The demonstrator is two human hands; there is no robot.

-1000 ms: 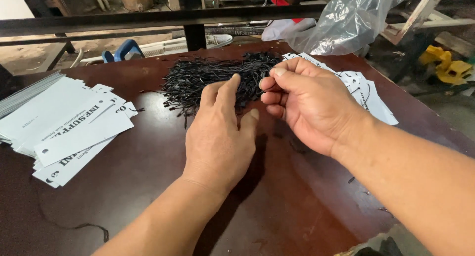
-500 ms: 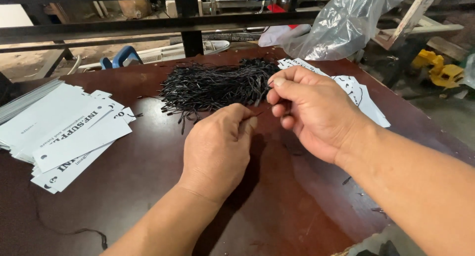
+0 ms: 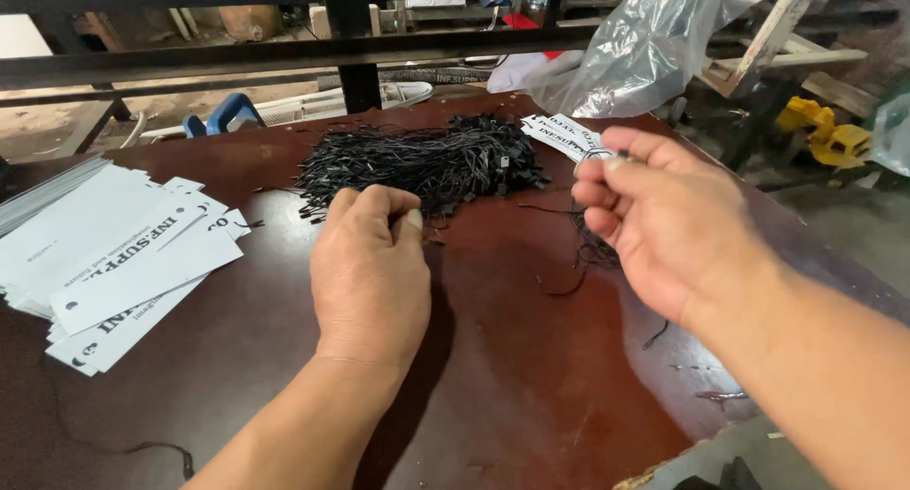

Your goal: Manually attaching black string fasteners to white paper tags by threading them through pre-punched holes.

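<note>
Left hand (image 3: 370, 272) lay palm down on the desk (image 3: 531, 357), fingers curled in a loose pinch at the near edge of the pile of black strings (image 3: 422, 163); could not tell whether a string was caught in that grip. Right hand (image 3: 664, 220) hovered to the right of the pile, fingers bent and closed together, thumb hidden; whatever it gripped could not be made out. Saw loose black strings (image 3: 592, 253) scattered just below that hand. Found a stack of white tags (image 3: 114, 253) well to the left of the pile, a few more white tags (image 3: 559, 135) just right of it. Beyond the pile: a clear plastic bag (image 3: 645, 45) and a dark metal rail (image 3: 284, 49). Dark brown, scuffed desk.
</note>
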